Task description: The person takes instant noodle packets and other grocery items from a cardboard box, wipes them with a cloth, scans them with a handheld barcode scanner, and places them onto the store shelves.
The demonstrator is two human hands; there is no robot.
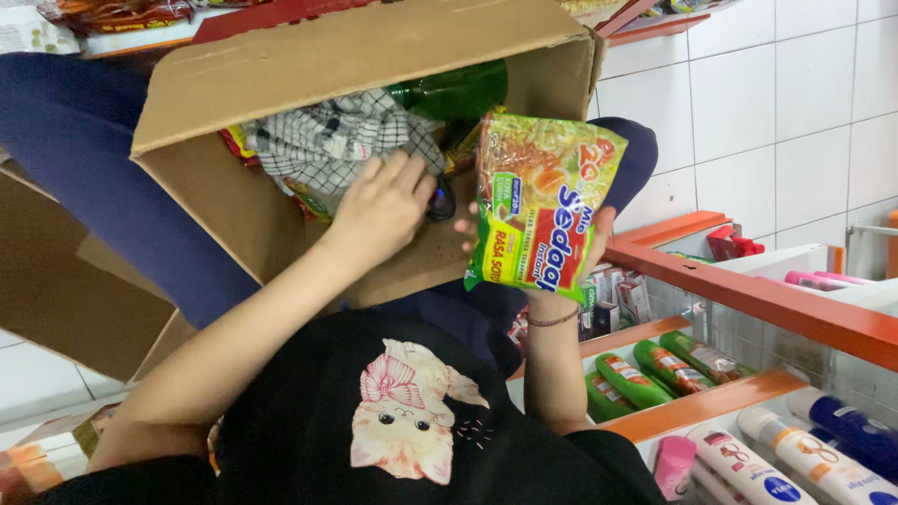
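Cardboard box (pixel 281 84) sat tilted on the person's lap, open side facing them, with one flap folded out above. Left hand (pixel 382 208) was reaching into the box, palm down, fingers spread loosely and resting on a black-and-white checked cloth (pixel 327 136); it gripped nothing that could be seen. Green plastic bottle (pixel 458 93) lay deeper in the box behind the cloth, and edges of other snack packets showed beside it. Right hand (pixel 585 252) held an instant noodle packet (pixel 538 201), green and yellow with a red panel, upright just outside the box's right edge. The hand was mostly hidden behind the packet, with fingertips closed around its edges on both sides. A thin bracelet (pixel 552 321) circled that wrist. To the person's right stood an orange shelf (pixel 748 295) carrying green tubes (pixel 669 367) on one tier and white lotion bottles (pixel 748 468) lower down.
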